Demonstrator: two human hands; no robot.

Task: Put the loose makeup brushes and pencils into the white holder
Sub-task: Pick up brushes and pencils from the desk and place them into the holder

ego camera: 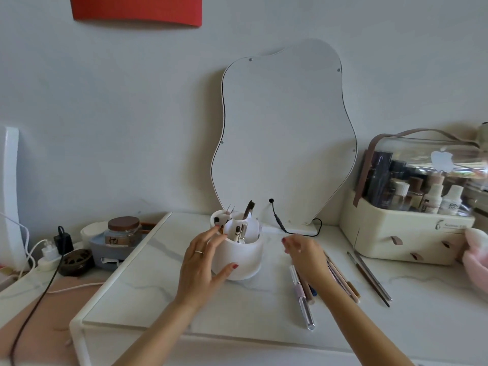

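The white holder [245,256] stands mid-table with several brushes and pencils upright inside. My left hand [203,262] wraps its left side, thumb on the front wall and fingers at the rim. My right hand [306,253] hovers just right of the holder, fingers loosely curled, holding nothing that I can see. Under and beside that hand lie loose items: a clear tube with a pink band [302,294], some pinkish pencils [343,280], and two thin dark brushes [369,277] further right.
A wavy-edged mirror [285,133] leans on the wall behind the holder, its black cable [280,223] trailing on the table. A cream organiser with bottles [412,223] stands at right, a pink plush [475,249] beside it. A jar [122,231], chargers and cords sit at left.
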